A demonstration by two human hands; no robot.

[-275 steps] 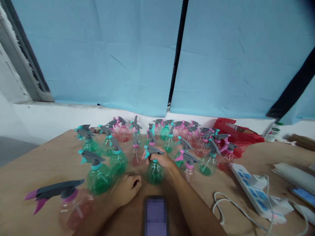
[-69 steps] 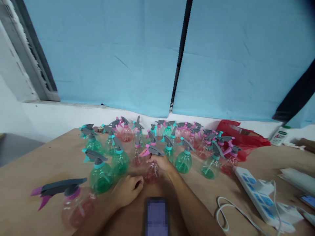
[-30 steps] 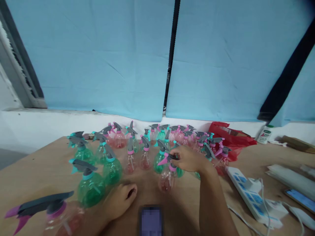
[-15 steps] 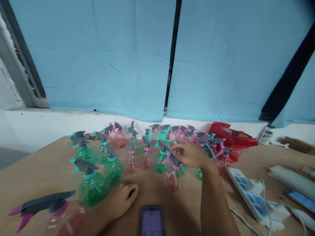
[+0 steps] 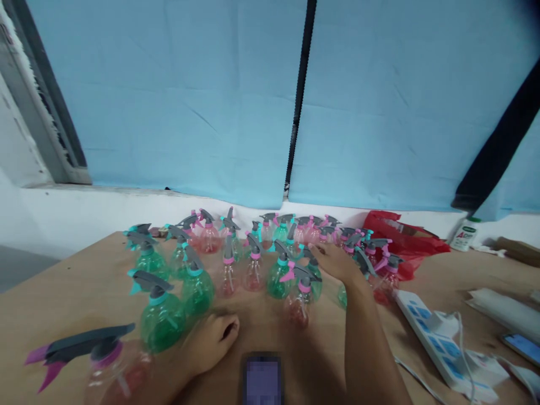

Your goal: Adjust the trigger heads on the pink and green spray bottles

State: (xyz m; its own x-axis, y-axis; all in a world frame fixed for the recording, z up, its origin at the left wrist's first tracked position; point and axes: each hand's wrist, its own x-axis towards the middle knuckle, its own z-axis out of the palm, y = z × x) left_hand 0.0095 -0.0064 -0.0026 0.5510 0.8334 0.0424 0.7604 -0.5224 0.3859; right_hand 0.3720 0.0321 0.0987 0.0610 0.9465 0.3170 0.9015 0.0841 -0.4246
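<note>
My right hand (image 5: 335, 262) reaches in among the spray bottles, its fingers stretched out and partly hidden. Just left of it stands a green spray bottle (image 5: 314, 284) with a grey trigger head. In front of that is a pink spray bottle (image 5: 299, 309) with a pink collar, and another green spray bottle (image 5: 279, 278) is to its left. My left hand (image 5: 214, 340) rests on the table, loosely curled with a hollow between thumb and fingers and nothing visible in it. Beside it, a large green spray bottle (image 5: 162, 322) stands upright.
Several more pink and green bottles fill the back of the wooden table (image 5: 54, 292). A pink bottle (image 5: 120, 374) is close at front left. On the right lie a white power strip (image 5: 441, 343) with cords, a red plastic bag (image 5: 407, 247) and a phone (image 5: 523, 346).
My right hand has shifted slightly right, away from the green bottle's grey head, which now shows more fully. The view has turned a little left. My left hand stays on the table.
</note>
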